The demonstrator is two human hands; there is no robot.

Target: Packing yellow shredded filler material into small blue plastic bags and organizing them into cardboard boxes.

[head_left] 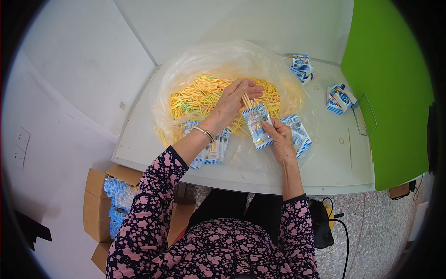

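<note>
Packet [259, 128] (sticks [249, 101] protruding) sits between the two hands [282, 140].

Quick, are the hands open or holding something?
Left hand: at the thin pale-yellow sticks; open or closed can't be told.
Right hand: closed, holding the blue-and-white clear plastic packet.
</note>
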